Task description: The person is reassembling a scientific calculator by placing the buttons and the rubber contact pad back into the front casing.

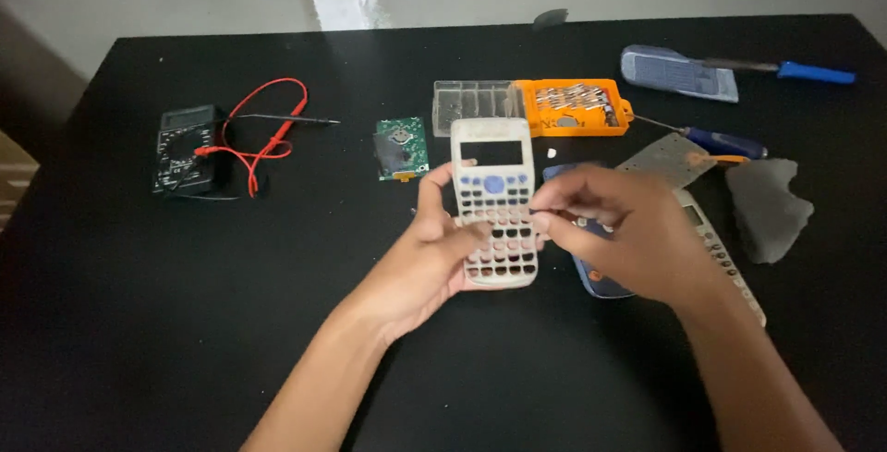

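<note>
My left hand [427, 253] holds a white calculator front shell [495, 195] upright above the black table [185, 304]; its screen window is an empty hole and its keys show. My right hand [614, 230] pinches at the shell's right edge near the key rows, with something small and thin between the fingertips that I cannot make out. Under my right hand lies a dark blue calculator back [596, 276], partly hidden.
A green circuit board [402, 148] lies left of the shell. Behind it stands an orange bit case with a clear lid [536, 105]. A black multimeter with red leads [188, 149] sits far left. At right: a grey keypad sheet [667, 158], another calculator [725, 253], grey cloth [769, 207], blue-handled screwdrivers [813, 71].
</note>
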